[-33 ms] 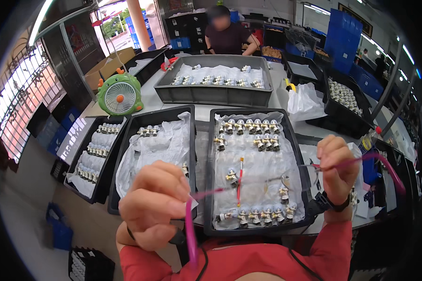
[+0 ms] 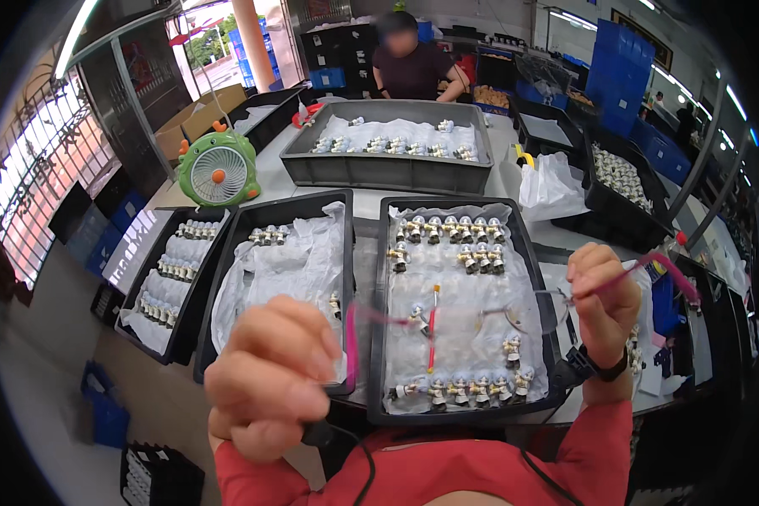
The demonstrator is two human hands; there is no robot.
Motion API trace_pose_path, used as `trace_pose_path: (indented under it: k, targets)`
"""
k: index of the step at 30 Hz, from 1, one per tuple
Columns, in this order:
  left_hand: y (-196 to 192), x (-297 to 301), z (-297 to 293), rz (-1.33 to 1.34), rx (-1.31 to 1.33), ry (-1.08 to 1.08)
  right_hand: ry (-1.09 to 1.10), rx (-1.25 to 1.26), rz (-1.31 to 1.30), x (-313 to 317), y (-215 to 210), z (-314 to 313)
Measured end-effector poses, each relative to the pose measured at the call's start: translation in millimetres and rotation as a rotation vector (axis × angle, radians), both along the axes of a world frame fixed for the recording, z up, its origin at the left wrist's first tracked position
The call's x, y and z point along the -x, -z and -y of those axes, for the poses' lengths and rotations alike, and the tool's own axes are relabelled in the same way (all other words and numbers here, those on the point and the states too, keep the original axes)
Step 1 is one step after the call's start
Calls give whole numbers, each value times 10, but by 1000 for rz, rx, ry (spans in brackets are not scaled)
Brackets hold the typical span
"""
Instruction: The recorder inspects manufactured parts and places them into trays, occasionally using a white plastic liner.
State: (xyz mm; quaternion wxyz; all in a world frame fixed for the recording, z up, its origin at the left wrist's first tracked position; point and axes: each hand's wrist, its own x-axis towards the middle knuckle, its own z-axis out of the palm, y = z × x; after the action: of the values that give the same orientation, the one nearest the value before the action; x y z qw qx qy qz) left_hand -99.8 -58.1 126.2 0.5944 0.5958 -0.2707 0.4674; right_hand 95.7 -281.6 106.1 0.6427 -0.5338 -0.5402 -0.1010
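Observation:
A pair of eyeglasses (image 2: 352,347) with magenta temple arms and thin clear lenses is in the air above a black tray (image 2: 382,337). My right hand (image 2: 603,299), its fingers closed, pinches it near the right hinge. Just left of the other temple arm is my left hand (image 2: 270,371), blurred, with fingers loosely curled and the thumb apart; nothing shows in it. Below, the tray is lined with white sheeting and bears rows of small painted figurines (image 2: 481,390). A red-handled paintbrush (image 2: 433,337) lies in it, beside a single figurine partly hidden behind the glasses.
Two more black trays (image 2: 346,228) with figurines stand at the left. Behind are a green fan (image 2: 218,173) and a large grey bin (image 2: 388,175) of figurines. A white plastic bag (image 2: 552,187) and another full tray (image 2: 620,173) are at the right. A person (image 2: 413,63) is across the table.
My left hand has come off the left temple arm and dropped slightly, its fingers loosening. The glasses have shifted up a little at the left, still in my right hand.

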Motion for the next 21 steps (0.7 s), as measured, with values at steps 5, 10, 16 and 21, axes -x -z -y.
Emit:
trace_pose_path:
  k: [5,10,16,21]
  targets:
    - [-435,254,276,63,-5,628,52,54,-28,-90,129,-136]
    - [-512,278,533,-279,256,1090,48,41,-26,-113,215,-298]
    - [-311,-50,1006,-142,202,1334,-21,62,-84,-92,321,-408]
    - [-436,127,1061,-75,525,987,-67,100,-120,-39,373,-356]
